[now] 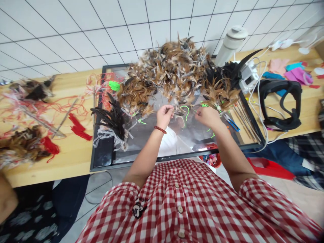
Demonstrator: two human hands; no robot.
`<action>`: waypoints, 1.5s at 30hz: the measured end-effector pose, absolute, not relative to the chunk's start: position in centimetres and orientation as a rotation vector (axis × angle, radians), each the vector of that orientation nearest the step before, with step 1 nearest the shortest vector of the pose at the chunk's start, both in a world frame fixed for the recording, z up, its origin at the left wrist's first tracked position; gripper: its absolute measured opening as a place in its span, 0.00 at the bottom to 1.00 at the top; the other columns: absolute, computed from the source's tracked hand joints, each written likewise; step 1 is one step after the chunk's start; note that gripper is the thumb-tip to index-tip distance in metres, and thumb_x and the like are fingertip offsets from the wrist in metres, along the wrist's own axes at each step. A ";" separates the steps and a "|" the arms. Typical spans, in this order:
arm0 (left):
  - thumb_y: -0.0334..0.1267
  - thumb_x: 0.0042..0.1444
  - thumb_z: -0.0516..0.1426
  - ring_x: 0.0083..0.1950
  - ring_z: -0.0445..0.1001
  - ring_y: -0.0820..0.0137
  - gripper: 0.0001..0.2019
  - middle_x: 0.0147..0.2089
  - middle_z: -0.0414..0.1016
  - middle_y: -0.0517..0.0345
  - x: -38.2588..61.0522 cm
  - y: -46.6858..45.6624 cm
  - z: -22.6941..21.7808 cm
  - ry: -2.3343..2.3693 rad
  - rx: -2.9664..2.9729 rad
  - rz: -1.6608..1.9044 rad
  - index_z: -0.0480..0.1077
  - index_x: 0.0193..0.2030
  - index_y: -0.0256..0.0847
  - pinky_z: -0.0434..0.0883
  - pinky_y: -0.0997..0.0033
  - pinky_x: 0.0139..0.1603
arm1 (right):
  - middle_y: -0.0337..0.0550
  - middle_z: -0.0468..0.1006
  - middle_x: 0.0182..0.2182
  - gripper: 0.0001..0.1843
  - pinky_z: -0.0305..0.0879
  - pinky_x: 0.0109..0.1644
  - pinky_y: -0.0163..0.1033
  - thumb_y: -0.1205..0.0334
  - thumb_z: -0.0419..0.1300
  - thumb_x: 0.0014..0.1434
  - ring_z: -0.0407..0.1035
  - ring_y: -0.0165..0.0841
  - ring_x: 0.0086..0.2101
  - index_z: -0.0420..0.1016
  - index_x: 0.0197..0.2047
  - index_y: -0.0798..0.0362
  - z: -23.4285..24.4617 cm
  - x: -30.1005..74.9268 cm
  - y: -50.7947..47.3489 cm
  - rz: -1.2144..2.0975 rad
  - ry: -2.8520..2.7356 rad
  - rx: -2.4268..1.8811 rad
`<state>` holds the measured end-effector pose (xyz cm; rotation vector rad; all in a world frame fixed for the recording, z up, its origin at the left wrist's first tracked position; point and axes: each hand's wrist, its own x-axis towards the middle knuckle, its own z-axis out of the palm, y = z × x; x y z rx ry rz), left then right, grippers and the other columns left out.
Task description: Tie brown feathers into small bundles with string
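My left hand (pixel 165 114), with a beaded bracelet on its wrist, is closed in a pinch above the glass tabletop. My right hand (pixel 208 116) is also closed, its fingertips pressed together and pointing left. Anything between the fingers of either hand is too small to make out. A curl of bright green string (pixel 187 113) lies between the hands, by a few loose feathers. Just beyond them rises a large heap of brown feathers (pixel 174 67). Black feathers tied with pale strips (pixel 115 118) lie left of my left hand. Blue-handled thread snips (pixel 232 122) lie right of my right hand.
Thin sticks (pixel 246 121) lie along the right side. A pale bottle (pixel 231 44), a white device (pixel 248 76) with cables and a black headset-like frame (pixel 279 104) stand at right. Red thread (pixel 78 127) and more feathers (pixel 24 143) lie left. Other people sit on both sides.
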<state>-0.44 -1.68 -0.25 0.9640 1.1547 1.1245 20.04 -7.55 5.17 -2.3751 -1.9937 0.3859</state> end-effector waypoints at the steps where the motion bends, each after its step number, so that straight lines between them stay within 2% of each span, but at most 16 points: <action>1: 0.24 0.52 0.60 0.23 0.69 0.81 0.05 0.27 0.74 0.64 -0.5 -1.7 -0.2 1.154 0.961 1.123 0.72 0.31 0.38 0.66 0.82 0.23 | 0.51 0.84 0.35 0.10 0.66 0.40 0.40 0.63 0.60 0.57 0.78 0.42 0.38 0.83 0.36 0.53 5.0 19.9 -7.5 0.447 -1.934 -2.293; 4: 0.25 0.52 0.61 0.23 0.70 0.80 0.05 0.28 0.75 0.63 -0.5 -1.7 -0.3 1.143 0.952 1.130 0.72 0.32 0.38 0.66 0.81 0.23 | 0.44 0.82 0.30 0.11 0.65 0.37 0.37 0.60 0.59 0.59 0.73 0.34 0.31 0.82 0.36 0.55 5.3 19.5 -6.6 0.663 -1.749 -1.925; 6: 0.24 0.53 0.60 0.23 0.69 0.80 0.06 0.27 0.75 0.63 -0.5 -1.7 -0.3 1.140 0.954 1.136 0.72 0.32 0.39 0.66 0.81 0.23 | 0.43 0.83 0.31 0.13 0.66 0.38 0.36 0.57 0.60 0.60 0.73 0.33 0.31 0.82 0.39 0.55 5.5 19.1 -5.6 0.737 -1.749 -1.774; 10: 0.24 0.54 0.59 0.22 0.69 0.80 0.06 0.26 0.74 0.64 -0.5 -1.6 -0.3 1.154 0.954 1.132 0.72 0.31 0.38 0.66 0.81 0.23 | 0.51 0.86 0.39 0.12 0.69 0.44 0.41 0.58 0.61 0.60 0.78 0.42 0.40 0.84 0.41 0.52 4.8 17.6 -3.8 0.553 -1.921 -2.118; 13: 0.24 0.54 0.60 0.22 0.69 0.81 0.05 0.25 0.74 0.64 -0.5 -1.6 -0.2 1.148 0.951 1.116 0.71 0.32 0.38 0.65 0.81 0.23 | 0.58 0.85 0.43 0.14 0.69 0.44 0.44 0.59 0.58 0.61 0.78 0.46 0.43 0.84 0.41 0.54 3.8 16.6 -3.0 0.400 -1.941 -2.369; 17: 0.25 0.54 0.61 0.22 0.70 0.80 0.05 0.26 0.74 0.64 -0.5 -1.7 -0.3 1.136 0.950 1.136 0.71 0.33 0.38 0.66 0.81 0.23 | 0.49 0.83 0.33 0.10 0.67 0.41 0.39 0.62 0.58 0.57 0.76 0.38 0.36 0.81 0.34 0.55 4.5 17.8 -4.1 0.519 -1.805 -2.113; 21: 0.24 0.55 0.60 0.22 0.71 0.78 0.06 0.20 0.70 0.66 -0.6 -1.6 -0.4 1.163 0.935 1.122 0.71 0.36 0.39 0.67 0.81 0.24 | 0.40 0.76 0.24 0.09 0.62 0.31 0.37 0.56 0.60 0.55 0.66 0.30 0.25 0.76 0.29 0.53 7.4 22.0 -7.9 0.741 -1.465 -1.766; 23: 0.24 0.56 0.60 0.22 0.71 0.77 0.07 0.20 0.70 0.66 -0.6 -1.5 -0.5 1.169 0.930 1.115 0.71 0.37 0.39 0.67 0.80 0.24 | 0.38 0.73 0.21 0.10 0.58 0.27 0.37 0.54 0.61 0.56 0.62 0.28 0.21 0.75 0.29 0.51 8.2 24.1 -9.7 0.811 -1.387 -1.796; 25: 0.24 0.55 0.61 0.22 0.71 0.77 0.07 0.20 0.71 0.66 -0.6 -1.5 -0.6 1.171 0.930 1.116 0.71 0.37 0.39 0.67 0.81 0.23 | 0.39 0.72 0.20 0.10 0.58 0.27 0.38 0.55 0.62 0.55 0.62 0.30 0.21 0.75 0.27 0.50 8.2 25.3 -10.7 0.766 -1.405 -1.965; 28: 0.25 0.54 0.62 0.21 0.71 0.78 0.07 0.19 0.70 0.67 -0.5 -1.4 -0.8 1.169 0.932 1.117 0.71 0.37 0.39 0.67 0.82 0.22 | 0.45 0.79 0.26 0.08 0.65 0.34 0.41 0.60 0.60 0.56 0.73 0.37 0.29 0.79 0.29 0.51 6.9 25.0 -10.0 0.468 -1.602 -2.211; 30: 0.25 0.55 0.61 0.21 0.71 0.79 0.07 0.19 0.70 0.67 -0.5 -1.3 -1.0 1.169 0.934 1.127 0.71 0.38 0.39 0.67 0.82 0.22 | 0.51 0.84 0.38 0.12 0.68 0.42 0.44 0.62 0.57 0.60 0.77 0.43 0.40 0.83 0.37 0.52 5.8 23.5 -8.5 0.293 -1.780 -2.212; 32: 0.26 0.55 0.62 0.21 0.71 0.78 0.07 0.19 0.70 0.67 -0.6 -1.3 -1.1 1.171 0.937 1.138 0.72 0.38 0.39 0.67 0.82 0.22 | 0.56 0.83 0.47 0.16 0.69 0.46 0.46 0.61 0.55 0.63 0.77 0.48 0.47 0.83 0.45 0.53 4.9 21.1 -6.6 0.235 -1.920 -2.235; 35: 0.28 0.54 0.63 0.22 0.72 0.77 0.08 0.20 0.70 0.67 -0.7 -1.2 -1.2 1.173 0.934 1.136 0.71 0.40 0.39 0.68 0.81 0.23 | 0.66 0.80 0.51 0.20 0.70 0.47 0.48 0.65 0.51 0.65 0.77 0.52 0.49 0.80 0.52 0.62 4.1 17.0 -4.0 0.196 -1.989 -2.360; 37: 0.28 0.54 0.63 0.22 0.71 0.78 0.08 0.22 0.71 0.67 -0.7 -1.1 -1.1 1.180 0.916 1.144 0.70 0.40 0.40 0.68 0.81 0.23 | 0.68 0.80 0.51 0.20 0.70 0.48 0.47 0.68 0.50 0.64 0.77 0.52 0.50 0.79 0.52 0.64 4.0 14.5 -2.8 0.224 -2.058 -2.311; 40: 0.28 0.52 0.64 0.25 0.74 0.79 0.11 0.31 0.76 0.63 -0.8 -1.0 -1.1 1.180 0.884 1.206 0.70 0.42 0.41 0.71 0.79 0.27 | 0.63 0.81 0.49 0.16 0.70 0.50 0.47 0.66 0.53 0.63 0.77 0.50 0.49 0.80 0.47 0.59 4.1 12.7 -1.8 0.361 -2.083 -2.146; 45: 0.33 0.53 0.67 0.44 0.79 0.73 0.11 0.47 0.78 0.53 -1.1 -1.1 -0.8 1.211 1.067 1.412 0.76 0.43 0.41 0.75 0.74 0.47 | 0.46 0.82 0.34 0.07 0.69 0.44 0.39 0.64 0.56 0.60 0.74 0.35 0.36 0.75 0.35 0.53 3.8 14.6 -1.9 0.809 -1.435 -1.818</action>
